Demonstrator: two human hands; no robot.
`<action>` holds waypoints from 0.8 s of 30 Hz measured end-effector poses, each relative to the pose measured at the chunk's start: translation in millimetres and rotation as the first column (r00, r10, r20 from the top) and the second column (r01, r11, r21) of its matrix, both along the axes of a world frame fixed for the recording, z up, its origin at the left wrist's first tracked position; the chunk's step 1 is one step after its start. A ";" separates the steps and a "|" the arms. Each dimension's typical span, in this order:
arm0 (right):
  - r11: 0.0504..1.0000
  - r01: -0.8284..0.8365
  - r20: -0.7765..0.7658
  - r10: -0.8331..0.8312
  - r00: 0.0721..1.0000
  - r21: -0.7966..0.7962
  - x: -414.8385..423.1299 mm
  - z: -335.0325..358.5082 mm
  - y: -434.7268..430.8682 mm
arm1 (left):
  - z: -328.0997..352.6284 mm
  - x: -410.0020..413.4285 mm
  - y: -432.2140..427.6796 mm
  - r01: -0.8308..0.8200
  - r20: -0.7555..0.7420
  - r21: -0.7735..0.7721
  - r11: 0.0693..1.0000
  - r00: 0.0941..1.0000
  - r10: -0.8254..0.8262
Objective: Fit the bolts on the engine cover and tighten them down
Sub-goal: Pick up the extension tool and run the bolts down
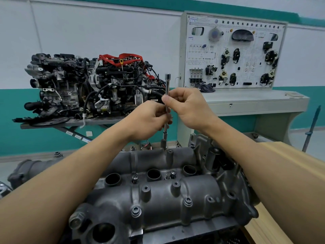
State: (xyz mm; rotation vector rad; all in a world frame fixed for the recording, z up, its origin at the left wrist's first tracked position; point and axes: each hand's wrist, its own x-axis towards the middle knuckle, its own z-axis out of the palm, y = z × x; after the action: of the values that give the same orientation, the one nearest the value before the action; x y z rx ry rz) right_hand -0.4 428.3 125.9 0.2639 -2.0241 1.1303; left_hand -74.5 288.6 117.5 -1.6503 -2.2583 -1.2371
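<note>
Extension bar [167, 83] mid-shaft hidden behind left hand [149, 118], right hand [188, 108]; socket [163, 142] tip behind engine cover [158, 199] rim. Cover cut by bottom edge (training board [233, 53] lettering unreadable).

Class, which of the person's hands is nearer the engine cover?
Left. The left hand grips the wrench lower down, just above the cover; the right hand pinches it higher up.

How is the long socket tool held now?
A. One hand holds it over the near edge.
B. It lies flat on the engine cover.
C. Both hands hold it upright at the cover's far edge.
C: the left hand and right hand both grip the socket tool, upright, its lower end at the far edge of the engine cover.
</note>
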 end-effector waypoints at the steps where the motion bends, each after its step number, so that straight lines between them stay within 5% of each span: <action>1: 0.999 0.049 -0.020 -0.050 0.999 -0.013 -1.1 -0.6 1.5 | -1.5 0.3 0.8 -0.020 -0.036 -0.012 1.000 0.999 0.020; 9: 0.989 -0.120 0.049 0.124 0.991 -0.085 -5.0 -4.5 4.6 | 1.1 -0.7 -0.7 -0.034 -0.011 0.009 0.999 0.999 0.034; 16: 0.997 0.054 -0.007 -0.054 0.999 -0.055 -8.1 -0.5 4.9 | 0.0 -0.8 -2.8 -0.059 -0.050 0.059 0.997 0.997 0.062; 24: 0.995 -0.088 0.061 0.090 0.994 -0.037 -7.4 -4.0 4.4 | 3.0 -3.6 -2.8 0.003 -0.011 0.033 0.999 1.000 -0.002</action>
State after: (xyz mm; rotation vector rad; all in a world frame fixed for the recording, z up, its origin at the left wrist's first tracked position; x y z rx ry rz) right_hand -7.8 432.7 121.9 0.3070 -2.0633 1.2420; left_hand -78.1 285.8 120.5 -1.6449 -2.2178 -1.2555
